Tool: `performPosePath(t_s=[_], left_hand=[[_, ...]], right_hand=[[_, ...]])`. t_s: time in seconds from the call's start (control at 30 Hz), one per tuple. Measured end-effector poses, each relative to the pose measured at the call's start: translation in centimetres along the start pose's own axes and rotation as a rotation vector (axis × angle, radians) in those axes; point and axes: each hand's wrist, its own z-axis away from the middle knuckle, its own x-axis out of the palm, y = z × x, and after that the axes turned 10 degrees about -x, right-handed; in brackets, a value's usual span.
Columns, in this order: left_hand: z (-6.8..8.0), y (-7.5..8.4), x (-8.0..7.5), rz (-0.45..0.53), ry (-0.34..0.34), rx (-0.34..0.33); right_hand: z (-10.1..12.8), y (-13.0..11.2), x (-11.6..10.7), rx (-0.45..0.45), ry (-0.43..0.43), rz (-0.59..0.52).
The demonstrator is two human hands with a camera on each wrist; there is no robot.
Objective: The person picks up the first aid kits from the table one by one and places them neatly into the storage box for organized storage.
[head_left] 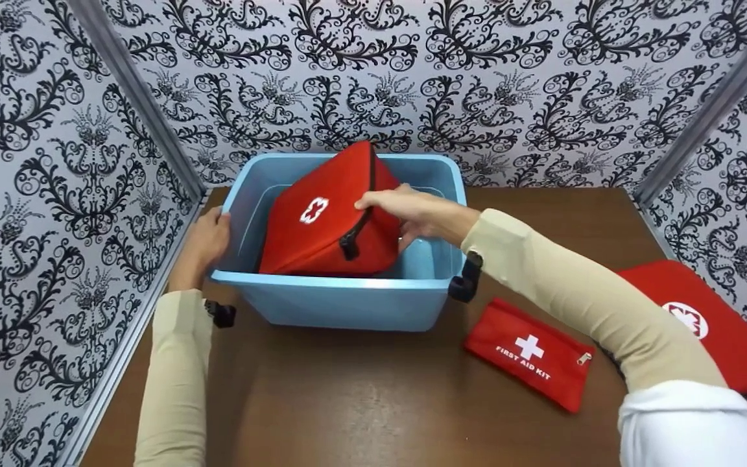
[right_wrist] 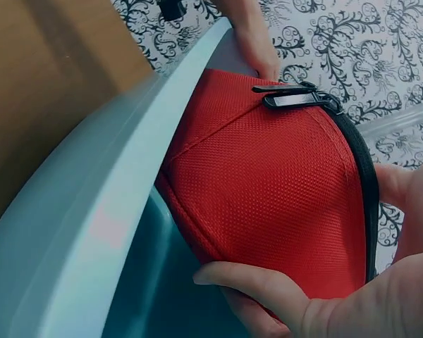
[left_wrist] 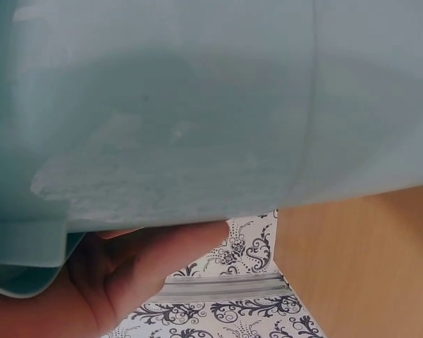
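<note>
A red first aid bag (head_left: 308, 240) with a white emblem and black zipper sits tilted inside a light blue plastic bin (head_left: 354, 303). My right hand (head_left: 409, 207) grips the bag's right side, the thumb on its zipped top edge. In the right wrist view, fingers wrap under the red fabric (right_wrist: 268, 176) and the black zipper pulls (right_wrist: 296, 98) show near the bin's rim. At the bin's left side, my left hand (head_left: 207, 239) holds the rim. The left wrist view shows that hand (left_wrist: 144, 271) beneath the rim against the outer wall; some fingertips are hidden.
On the wooden table (head_left: 347, 402), right of the bin, lies a flat red first aid pouch (head_left: 526, 353) with a white cross. Beyond it a larger red case (head_left: 704, 318) is partly covered by my right sleeve. Patterned walls (head_left: 373, 84) enclose the back and sides.
</note>
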Motion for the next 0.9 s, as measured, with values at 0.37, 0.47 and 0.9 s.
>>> performPosePath(t_s=[0.37,0.47,0.9], left_hand=[[0.0,-0.1,0.1,0.013,0.019,0.052],[0.0,-0.1,0.1,0.012,0.013,0.050],[0.0,0.0,-0.1,0.020,0.002,0.029]], right_hand=[[-1.3,-0.2,1.3,0.009,0.005,0.058],[-1.6,0.0,1.5,0.023,0.011,0.062],[-2.8,0.5,2.6,0.052,-0.011,0.104]])
